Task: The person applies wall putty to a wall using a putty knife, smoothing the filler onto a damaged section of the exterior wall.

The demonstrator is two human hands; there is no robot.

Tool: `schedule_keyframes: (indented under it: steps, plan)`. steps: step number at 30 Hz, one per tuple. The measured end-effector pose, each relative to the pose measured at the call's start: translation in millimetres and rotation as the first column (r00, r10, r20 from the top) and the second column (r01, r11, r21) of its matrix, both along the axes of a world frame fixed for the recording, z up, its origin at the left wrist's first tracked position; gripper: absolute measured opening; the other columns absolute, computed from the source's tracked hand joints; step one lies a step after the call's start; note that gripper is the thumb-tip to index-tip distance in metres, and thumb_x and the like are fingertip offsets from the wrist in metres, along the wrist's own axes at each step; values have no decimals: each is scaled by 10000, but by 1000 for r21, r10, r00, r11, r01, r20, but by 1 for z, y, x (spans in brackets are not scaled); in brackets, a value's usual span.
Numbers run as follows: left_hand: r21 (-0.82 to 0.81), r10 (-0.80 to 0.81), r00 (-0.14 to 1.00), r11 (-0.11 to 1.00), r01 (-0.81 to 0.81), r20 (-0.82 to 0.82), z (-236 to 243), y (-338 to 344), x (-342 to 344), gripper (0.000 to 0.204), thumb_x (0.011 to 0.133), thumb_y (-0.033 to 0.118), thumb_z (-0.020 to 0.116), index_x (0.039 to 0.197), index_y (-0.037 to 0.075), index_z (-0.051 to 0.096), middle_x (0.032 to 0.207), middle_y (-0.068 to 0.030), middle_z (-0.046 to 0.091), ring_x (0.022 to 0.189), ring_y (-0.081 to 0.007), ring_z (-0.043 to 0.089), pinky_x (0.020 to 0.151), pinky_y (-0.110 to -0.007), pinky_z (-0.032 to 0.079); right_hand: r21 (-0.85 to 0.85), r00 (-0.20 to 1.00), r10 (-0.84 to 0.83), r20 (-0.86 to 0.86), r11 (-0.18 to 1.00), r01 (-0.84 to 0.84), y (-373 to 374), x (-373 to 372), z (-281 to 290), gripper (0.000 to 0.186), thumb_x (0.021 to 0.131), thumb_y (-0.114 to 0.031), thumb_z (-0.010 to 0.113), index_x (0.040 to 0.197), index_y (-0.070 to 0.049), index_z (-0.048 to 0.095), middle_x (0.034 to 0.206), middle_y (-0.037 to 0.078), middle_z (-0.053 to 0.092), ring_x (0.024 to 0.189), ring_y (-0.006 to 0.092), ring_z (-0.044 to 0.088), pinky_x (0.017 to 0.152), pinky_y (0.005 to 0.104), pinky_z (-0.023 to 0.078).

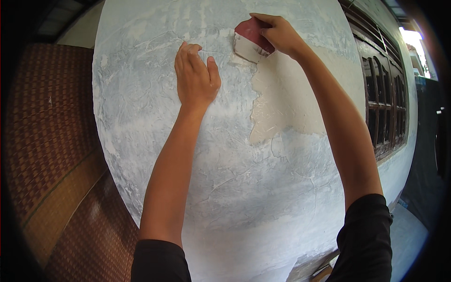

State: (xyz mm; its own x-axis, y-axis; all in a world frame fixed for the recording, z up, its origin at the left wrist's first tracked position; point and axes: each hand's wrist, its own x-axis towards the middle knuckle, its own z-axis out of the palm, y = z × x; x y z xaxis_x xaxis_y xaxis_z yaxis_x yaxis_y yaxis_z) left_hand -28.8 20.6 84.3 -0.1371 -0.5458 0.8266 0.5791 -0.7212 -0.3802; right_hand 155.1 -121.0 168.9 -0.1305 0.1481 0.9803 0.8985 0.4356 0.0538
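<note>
My right hand grips a flat scraper, red on top and pale with smears on its lower part, its edge against the upper wall. The wall is mottled pale blue-white with cracks and ridges. A smoother beige-grey area with a ragged left border lies just below and right of the scraper. My left hand rests on the wall to the left of the scraper, fingers a little bent, thumb apart, holding nothing.
Brown woven mats stand along the left, beside the wall's edge. At the right is a dark wooden window with panes and slats, and past it a dark upright surface. Some items lie low at the wall's foot at lower right.
</note>
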Motion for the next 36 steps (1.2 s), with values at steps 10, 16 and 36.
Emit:
schedule_keyframes:
  steps: [10,16,36]
  plan:
    - [24,2,1000,1000,-2,6,1,0,0,348,926,152,513,1221,2,404,1172,-206,511,1225,-417,446,1047,-514,333,2,990,-19,143,1000,19,12,11,17,603,792,6,432,1377,-80,552,1219,160,656,975,261,670,896,336,524]
    - [27,0,1000,1000,-1,4,1,1,-1,353,919,145,524,1217,-2,404,1162,-206,513,1199,-406,458,1041,-507,338,34,1000,16,-16,999,-16,8,10,20,599,786,-17,461,1372,-95,559,1184,162,674,1023,256,659,931,332,495]
    - [-13,-1,1000,1000,1,-7,0,0,4,343,927,151,525,1215,3,410,1189,-212,515,1222,-410,447,1045,-504,340,188,981,-132,142,976,105,23,18,19,514,839,22,422,1339,40,542,1144,240,675,918,296,697,714,341,566]
